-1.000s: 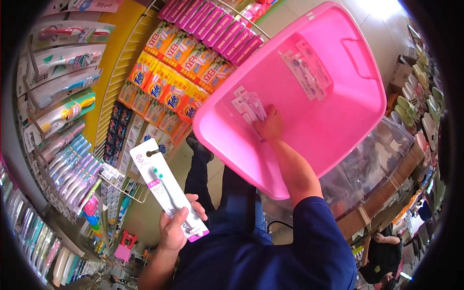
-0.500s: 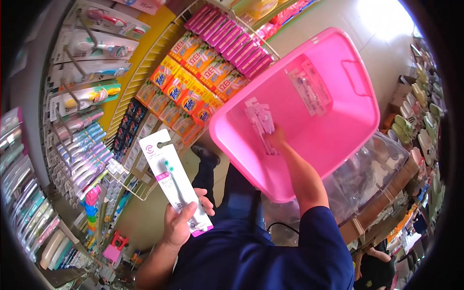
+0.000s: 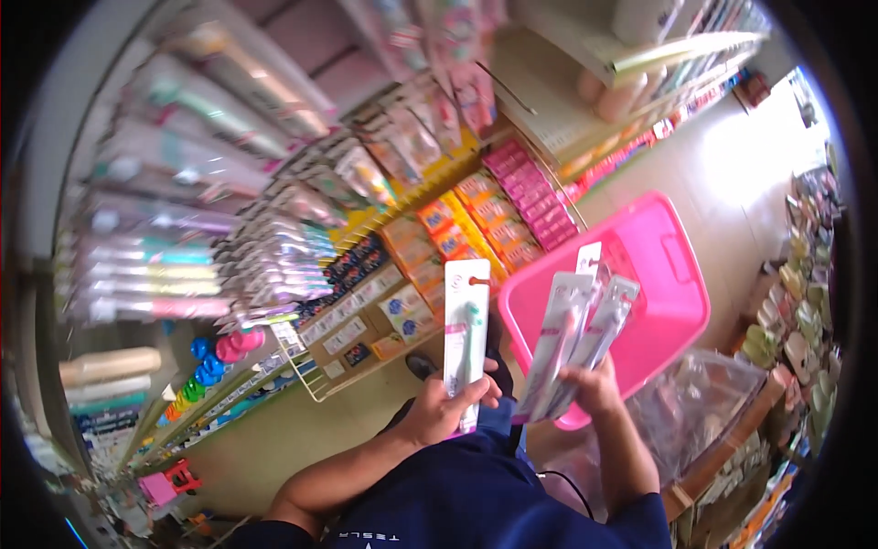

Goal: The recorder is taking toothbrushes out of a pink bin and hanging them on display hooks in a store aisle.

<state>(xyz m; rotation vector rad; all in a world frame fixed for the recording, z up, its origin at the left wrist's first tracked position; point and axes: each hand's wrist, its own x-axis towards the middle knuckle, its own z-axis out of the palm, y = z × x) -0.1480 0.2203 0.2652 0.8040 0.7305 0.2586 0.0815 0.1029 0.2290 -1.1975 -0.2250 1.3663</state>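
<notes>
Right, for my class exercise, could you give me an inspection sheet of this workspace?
Surface: pale floor; no worktop seen.
Job's things: one toothbrush pack and a fan of several packs, held up; the pink bin lies beyond the fan, its inside partly hidden.
Clutter: clear plastic sheeting right of the bin.
Grippers: bare hands; left hand grips the single pack, right hand the fan.
Cables: thin black cord beside the dark shirt; ends not traceable.
Surroundings: hanging packs, blurred, at left; stacked boxes ahead; slippers at right.
</notes>
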